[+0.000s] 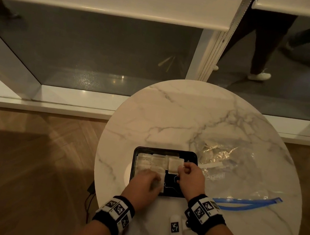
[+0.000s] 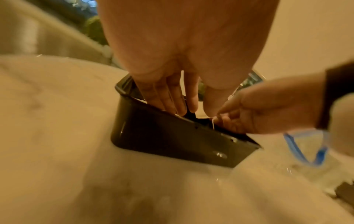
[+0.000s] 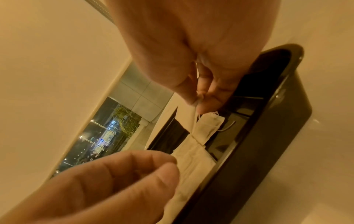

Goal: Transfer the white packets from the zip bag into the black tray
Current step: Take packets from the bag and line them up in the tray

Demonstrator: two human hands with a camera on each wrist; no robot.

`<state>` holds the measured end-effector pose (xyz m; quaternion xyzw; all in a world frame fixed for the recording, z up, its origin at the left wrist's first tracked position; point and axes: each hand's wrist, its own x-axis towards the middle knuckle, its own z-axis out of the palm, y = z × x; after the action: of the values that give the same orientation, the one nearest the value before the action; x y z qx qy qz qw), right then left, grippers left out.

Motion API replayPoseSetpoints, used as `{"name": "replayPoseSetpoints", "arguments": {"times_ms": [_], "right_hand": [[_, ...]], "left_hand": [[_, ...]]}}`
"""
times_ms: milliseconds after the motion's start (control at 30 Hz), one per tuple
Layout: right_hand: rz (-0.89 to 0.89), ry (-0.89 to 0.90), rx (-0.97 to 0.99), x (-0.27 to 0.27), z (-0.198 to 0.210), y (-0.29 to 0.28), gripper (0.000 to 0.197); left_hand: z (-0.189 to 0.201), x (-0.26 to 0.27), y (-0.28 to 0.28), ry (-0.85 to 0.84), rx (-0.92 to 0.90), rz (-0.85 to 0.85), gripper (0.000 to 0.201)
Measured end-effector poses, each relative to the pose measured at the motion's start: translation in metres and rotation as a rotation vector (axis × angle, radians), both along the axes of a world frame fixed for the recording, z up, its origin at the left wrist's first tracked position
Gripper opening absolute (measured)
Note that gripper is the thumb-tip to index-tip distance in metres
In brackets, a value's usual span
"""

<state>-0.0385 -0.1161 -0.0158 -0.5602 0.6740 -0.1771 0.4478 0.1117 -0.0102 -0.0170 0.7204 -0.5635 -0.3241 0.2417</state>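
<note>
Most of the job looks done. The black tray (image 1: 166, 151) sits near the front edge of the marble table (image 1: 201, 114), and white packets (image 1: 151, 162) cover its left and far parts; only the near-right corner shows bare black floor.

The right hand (image 1: 191, 178) is over the tray's right side, thumb and forefinger pinching the edge of one packet (image 1: 173, 165), which hangs down into the tray. The left hand (image 1: 145, 184) is over the tray's near-left part, fingers close together and reaching down onto the packets there.

The zip bag (image 1: 241, 182) lies crumpled right of the tray, blue zip open. It looks nearly empty, though through the glare I cannot tell whether any packets remain inside.
</note>
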Motion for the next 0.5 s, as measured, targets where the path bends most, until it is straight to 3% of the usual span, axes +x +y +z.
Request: {"name": "replayPoseSetpoints", "arguments": {"times_ms": [67,267,500], "right_hand": [[0.011,0.054,-0.024,0.002,-0.007,-0.005,0.01],[0.062,0.202,0.006,0.011,-0.013,-0.012,0.01],[0.11,0.263,0.024,0.018,-0.016,-0.015,0.017]], "left_hand": [[-0.006,-0.005,0.002,-0.083,0.006,-0.137,0.02],[-0.016,-0.011,0.003,-0.213,0.107,-0.296,0.043],[-0.024,-0.013,0.009,-0.218,0.135,-0.314,0.047]]}}
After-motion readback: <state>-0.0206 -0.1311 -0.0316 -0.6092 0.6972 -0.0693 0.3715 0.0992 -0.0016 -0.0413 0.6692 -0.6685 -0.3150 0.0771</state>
